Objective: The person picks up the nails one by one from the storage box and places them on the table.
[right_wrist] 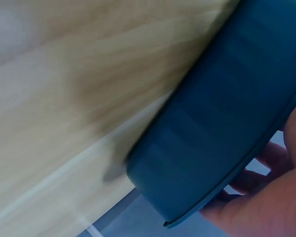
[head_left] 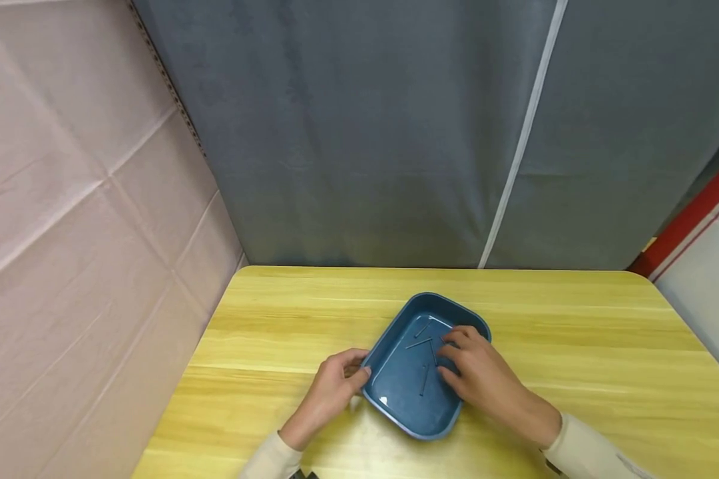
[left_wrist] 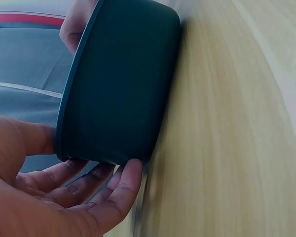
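A blue rectangular plastic tub (head_left: 395,382) with rounded corners stands at an angle on the table. Several thin grey metal pins (head_left: 423,380), nail-like in shape, lie scattered on its floor. At the tub's left edge my left hand (head_left: 329,386) holds on, thumb at the rim and fingers against the outer wall (left_wrist: 118,89). My right hand (head_left: 482,372) reaches over the right rim, its bent fingers spread low inside beside the pins. In the right wrist view the tub's side (right_wrist: 217,113) hides most of those fingertips.
The yellow wood-grain table (head_left: 275,313) extends around the tub. A grey curtain (head_left: 359,133) with a white strip hangs behind its back edge. Pale pink cloth (head_left: 84,233) covers the left side; a red-and-white panel (head_left: 713,219) is at the right.
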